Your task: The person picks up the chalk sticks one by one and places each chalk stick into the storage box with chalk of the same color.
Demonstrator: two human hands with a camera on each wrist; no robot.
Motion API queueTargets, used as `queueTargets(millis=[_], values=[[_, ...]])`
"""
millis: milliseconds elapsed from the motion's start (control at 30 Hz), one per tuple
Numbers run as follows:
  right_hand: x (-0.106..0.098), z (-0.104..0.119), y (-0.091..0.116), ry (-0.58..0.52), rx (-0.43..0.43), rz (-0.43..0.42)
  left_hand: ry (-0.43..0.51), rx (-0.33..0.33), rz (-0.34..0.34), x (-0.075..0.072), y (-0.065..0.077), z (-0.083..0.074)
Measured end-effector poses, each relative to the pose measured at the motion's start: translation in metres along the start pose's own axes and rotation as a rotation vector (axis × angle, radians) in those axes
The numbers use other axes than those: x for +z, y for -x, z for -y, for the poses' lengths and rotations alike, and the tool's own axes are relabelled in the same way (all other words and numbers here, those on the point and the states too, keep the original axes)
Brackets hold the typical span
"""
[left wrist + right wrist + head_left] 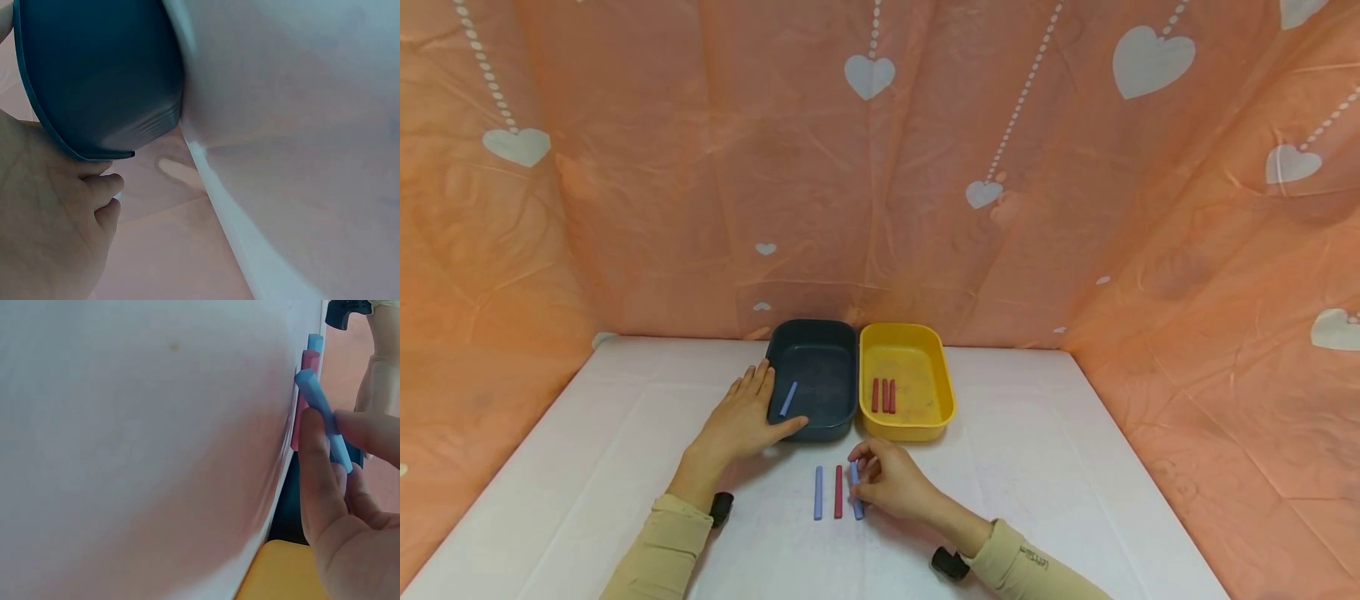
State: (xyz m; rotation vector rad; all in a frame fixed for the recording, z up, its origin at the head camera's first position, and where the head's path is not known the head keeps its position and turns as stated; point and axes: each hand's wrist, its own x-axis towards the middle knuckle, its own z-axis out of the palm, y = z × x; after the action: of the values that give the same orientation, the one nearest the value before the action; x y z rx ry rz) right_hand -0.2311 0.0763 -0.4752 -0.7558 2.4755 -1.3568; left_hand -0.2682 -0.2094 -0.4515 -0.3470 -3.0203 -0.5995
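My right hand [895, 482] pinches a blue chalk stick [322, 409] between thumb and fingertips, at the right end of a short row. In the right wrist view the stick slants, with a red chalk stick [838, 492] behind it. Left of that lies another blue chalk stick [818, 493]. My left hand [743, 417] rests at the near left corner of a dark blue container [818, 435], fingers straight along its left side and thumb over the front rim. Inside that container lies a blue chalk stick [788, 399].
A yellow container [910, 432] stands against the dark blue one's right side. It holds three red chalk sticks [885, 396]. Both stand on a white-covered table [1037, 467], near an orange curtain [820, 167] with white hearts at the back.
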Motion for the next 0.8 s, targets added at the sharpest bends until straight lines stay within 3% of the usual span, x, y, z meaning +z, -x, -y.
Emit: queueTargets(millis=[400,800], values=[[-0.002,0.001,0.002,-0.049,-0.03,-0.029,0.002,0.009,-0.01,0.0,0.001,0.0],[-0.012,0.013,-0.006,-0.15,-0.061,-0.126,0.013,0.012,-0.002,0.001,0.0,0.0]])
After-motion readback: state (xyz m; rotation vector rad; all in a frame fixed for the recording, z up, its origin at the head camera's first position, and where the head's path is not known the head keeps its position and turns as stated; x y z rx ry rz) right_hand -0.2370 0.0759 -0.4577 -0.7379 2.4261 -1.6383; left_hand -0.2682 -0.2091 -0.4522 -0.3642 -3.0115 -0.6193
